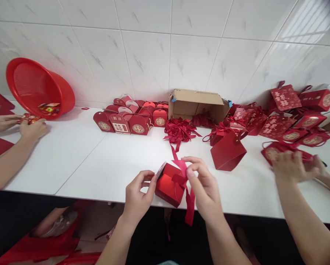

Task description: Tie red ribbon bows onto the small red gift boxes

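In front of me a small red gift box (169, 191) sits tilted near the table's front edge. My left hand (139, 193) pinches its left side, at the pale edge of a raised flap. A dark pink ribbon (190, 206) crosses the box, with one end trailing down over its right side. Between its thumb and fingers my right hand (205, 184) grips that ribbon by the box's upper right corner. Just beyond lies a tangled heap of red ribbons (179, 129) on the white table (120, 154).
Behind the heap stands an open cardboard box (198, 98). Rows of red gift boxes (138, 125) are left of it; more boxes (283, 97) are piled right. One red box (228, 151) stands nearby. A red basket (62, 92) lies tipped. Co-workers' hands (34, 127) work at both sides.
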The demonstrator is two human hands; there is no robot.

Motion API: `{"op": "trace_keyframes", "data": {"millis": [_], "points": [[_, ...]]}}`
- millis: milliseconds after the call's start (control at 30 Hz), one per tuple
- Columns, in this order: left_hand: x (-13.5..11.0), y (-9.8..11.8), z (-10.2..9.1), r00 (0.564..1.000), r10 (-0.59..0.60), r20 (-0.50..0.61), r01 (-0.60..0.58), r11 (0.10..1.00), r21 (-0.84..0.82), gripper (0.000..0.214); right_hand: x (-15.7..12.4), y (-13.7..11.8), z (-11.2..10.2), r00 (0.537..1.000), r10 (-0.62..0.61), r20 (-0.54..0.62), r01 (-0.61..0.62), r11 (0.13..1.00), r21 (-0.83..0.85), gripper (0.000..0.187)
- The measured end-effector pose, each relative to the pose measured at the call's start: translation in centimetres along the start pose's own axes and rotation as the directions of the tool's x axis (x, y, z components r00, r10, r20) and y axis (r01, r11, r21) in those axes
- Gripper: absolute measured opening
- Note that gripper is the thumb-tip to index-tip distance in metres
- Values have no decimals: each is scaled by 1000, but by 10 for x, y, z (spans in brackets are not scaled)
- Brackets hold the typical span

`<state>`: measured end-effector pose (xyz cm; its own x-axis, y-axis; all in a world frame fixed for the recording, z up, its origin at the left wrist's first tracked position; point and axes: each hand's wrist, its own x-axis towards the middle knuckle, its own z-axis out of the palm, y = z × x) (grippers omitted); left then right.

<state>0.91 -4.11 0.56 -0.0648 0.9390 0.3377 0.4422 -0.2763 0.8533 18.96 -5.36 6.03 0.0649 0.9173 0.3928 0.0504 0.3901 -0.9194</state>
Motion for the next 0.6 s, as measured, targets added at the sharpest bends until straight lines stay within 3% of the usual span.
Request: {"op": "trace_keyframes", "data": {"millis": [200, 600], "points": [[-3, 0, 2, 985, -151, -83, 134, 975, -180, 17, 1, 31, 33, 994, 95, 47, -72, 929, -364, 15], [-7, 0, 4, 990, -106, -98, 92, 986, -140, 15, 3, 34, 37, 972, 207, 114, -107, 815, -569, 19]]}}
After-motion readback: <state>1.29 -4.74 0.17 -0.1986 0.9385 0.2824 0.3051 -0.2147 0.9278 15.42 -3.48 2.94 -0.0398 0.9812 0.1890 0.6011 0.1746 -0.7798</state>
